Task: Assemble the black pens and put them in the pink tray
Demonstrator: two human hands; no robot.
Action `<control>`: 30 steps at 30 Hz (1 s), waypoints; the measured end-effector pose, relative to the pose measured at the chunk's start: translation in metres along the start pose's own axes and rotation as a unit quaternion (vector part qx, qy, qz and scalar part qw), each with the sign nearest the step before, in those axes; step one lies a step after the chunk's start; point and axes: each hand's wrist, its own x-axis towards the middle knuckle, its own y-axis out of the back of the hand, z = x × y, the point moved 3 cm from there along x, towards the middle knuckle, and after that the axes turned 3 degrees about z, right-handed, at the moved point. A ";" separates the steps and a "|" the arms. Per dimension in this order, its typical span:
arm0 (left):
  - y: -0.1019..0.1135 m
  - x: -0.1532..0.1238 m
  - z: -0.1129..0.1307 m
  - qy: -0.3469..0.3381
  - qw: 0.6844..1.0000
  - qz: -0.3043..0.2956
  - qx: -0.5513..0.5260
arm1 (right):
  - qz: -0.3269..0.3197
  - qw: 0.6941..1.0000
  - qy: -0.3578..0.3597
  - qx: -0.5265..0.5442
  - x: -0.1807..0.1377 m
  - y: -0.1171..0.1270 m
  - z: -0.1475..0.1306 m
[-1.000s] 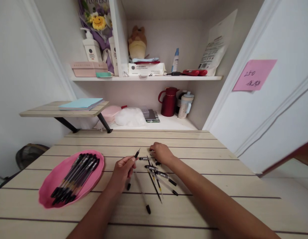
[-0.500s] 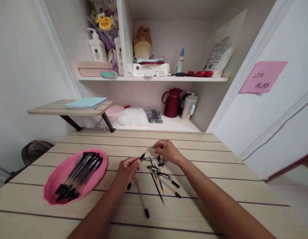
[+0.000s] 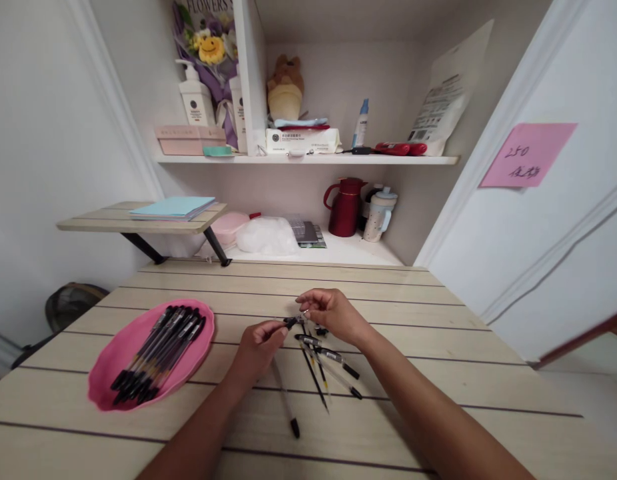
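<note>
My left hand [image 3: 261,347] is closed around a slim black pen part [image 3: 290,323] that points up and to the right. Close by, my right hand [image 3: 333,313] has thumb and forefinger pinched on a tiny shiny piece [image 3: 305,313], too small to name. Under the hands lie dark pen refills [image 3: 314,377], clear pen caps [image 3: 309,340] with black ends, and a clear barrel [image 3: 346,380]. Another clear barrel [image 3: 285,395] with a black end runs out from below my left hand; its upper end is hidden. Small black pieces [image 3: 321,331] sit beneath my right palm.
On the left of the slatted table [image 3: 413,427] stands a pink tray [image 3: 204,347] with several assembled black pens [image 3: 161,353]. Behind it, a small raised shelf [image 3: 108,217] carries blue paper [image 3: 173,207]. A red jug [image 3: 345,207] and a cup [image 3: 380,217] stand at the back.
My right hand has come down and left, nearer the pen part in my left hand. My left hand has shifted slightly, and the pen part now lies flatter.
</note>
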 end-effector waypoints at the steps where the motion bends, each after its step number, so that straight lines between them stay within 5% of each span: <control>1: 0.000 0.000 0.000 0.001 1.000 0.000 -0.002 | -0.001 1.000 0.001 -0.004 -0.001 -0.001 -0.001; 30: -0.002 0.001 -0.003 -0.004 1.000 -0.013 0.011 | 0.025 0.995 -0.034 0.093 -0.002 0.007 0.006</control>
